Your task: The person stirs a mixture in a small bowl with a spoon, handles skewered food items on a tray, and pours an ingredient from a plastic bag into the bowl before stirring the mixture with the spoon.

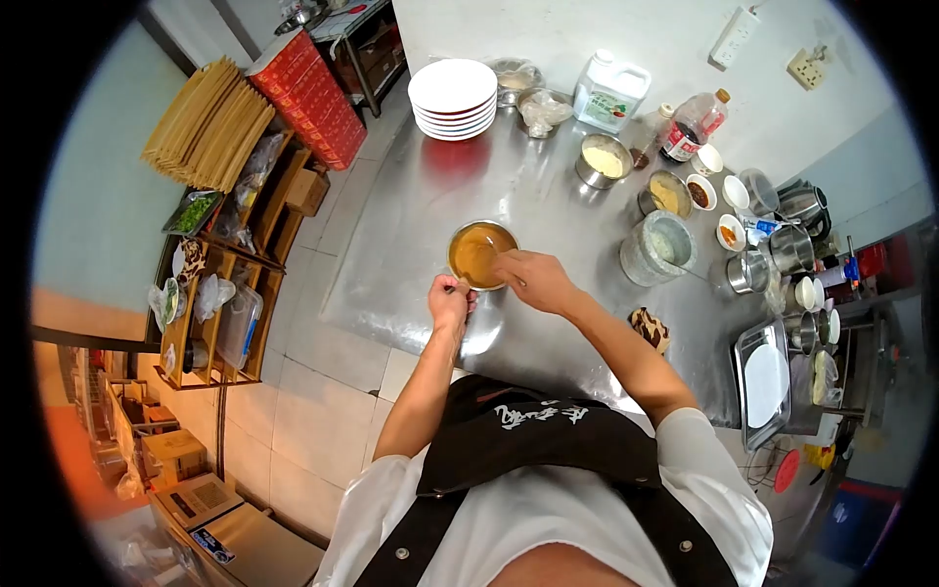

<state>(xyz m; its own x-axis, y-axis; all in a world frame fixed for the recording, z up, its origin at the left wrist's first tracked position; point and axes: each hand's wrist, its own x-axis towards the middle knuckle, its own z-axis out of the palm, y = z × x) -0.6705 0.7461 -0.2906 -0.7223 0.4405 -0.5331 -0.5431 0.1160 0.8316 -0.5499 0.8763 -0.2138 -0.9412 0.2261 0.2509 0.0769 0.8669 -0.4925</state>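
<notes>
A round metal bowl (456, 250) holding smooth orange-brown liquid (476, 256) sits on the steel table in front of me. My left hand (450, 302) is closed at the bowl's near left edge, gripping it there. Over the right side of the bowl, my right hand (529, 281) is closed with its fingers down at the liquid. Those fingers hide most of what they hold; a thin pale streak shows in the liquid beyond them. To the right of this hand stands a grey stone mortar (641, 256) with a spoon in it.
The steel table (391, 264) carries a stack of white plates (453, 88), a white jug (611, 93), a bowl of pale yellow contents (603, 159) and a dark sauce bottle (693, 127). Several small bowls and a metal tray (744, 338) line the right. Wooden shelves (264, 284) stand left.
</notes>
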